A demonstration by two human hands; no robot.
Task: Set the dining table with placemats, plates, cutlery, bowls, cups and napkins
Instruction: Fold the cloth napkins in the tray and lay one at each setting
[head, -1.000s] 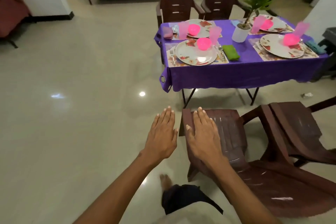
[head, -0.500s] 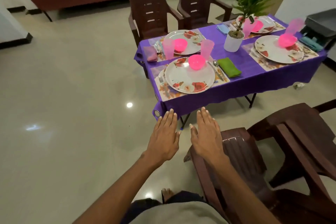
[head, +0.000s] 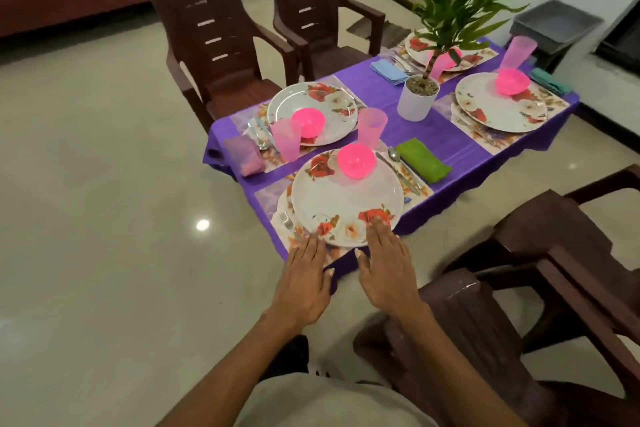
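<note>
A purple-clothed table (head: pixel 460 146) carries it all, and the white plant pot (head: pixel 417 99) sits mid-table. Four floral placemats lie flat around the pot, the nearest (head: pixel 277 199) at the front-left corner. A green napkin (head: pixel 423 160) lies just in front of the pot, a blue napkin (head: pixel 388 71) behind it.

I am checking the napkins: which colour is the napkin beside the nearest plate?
Green. The napkin lies right of the nearest plate, clearest in the head view.
</note>
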